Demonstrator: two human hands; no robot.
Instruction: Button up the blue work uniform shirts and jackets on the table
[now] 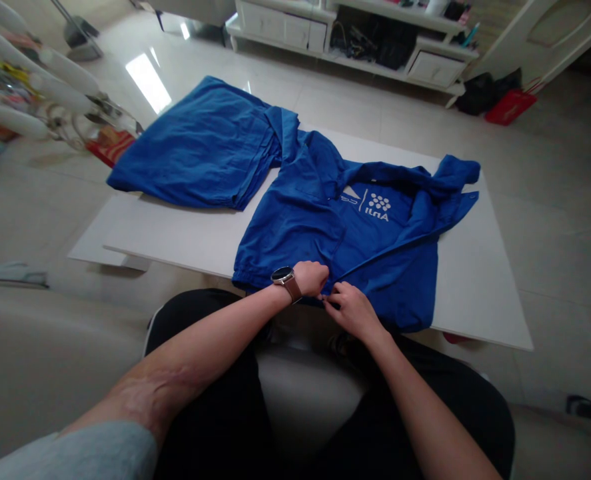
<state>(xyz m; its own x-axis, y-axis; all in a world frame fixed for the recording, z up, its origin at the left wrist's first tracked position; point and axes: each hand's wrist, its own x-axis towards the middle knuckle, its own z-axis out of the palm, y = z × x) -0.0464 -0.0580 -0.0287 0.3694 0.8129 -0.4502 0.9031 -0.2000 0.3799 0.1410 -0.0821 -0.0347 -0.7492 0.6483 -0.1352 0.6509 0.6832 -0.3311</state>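
Observation:
A blue jacket (295, 223) lies spread on the white table, its front partly open, with white lettering and a dot logo showing inside. At the jacket's near hem, my left hand (311, 277), with a watch (282, 275) on the wrist, is closed with its fingers curled on the fabric edge. Just to its right, my right hand (352, 310) pinches the same front edge at the hem. The small part between my fingertips is too hidden to make out. Beyond my left hand lies a folded blue garment (190, 147), touching the jacket's sleeve.
The white table (485, 280) ends close to my knees. A white TV cabinet (280, 30) stands across the tiled floor, with a red bag (511, 107) by its right end. At far left is a rack with white rollers (60, 90); a dustpan (80, 37) stands behind.

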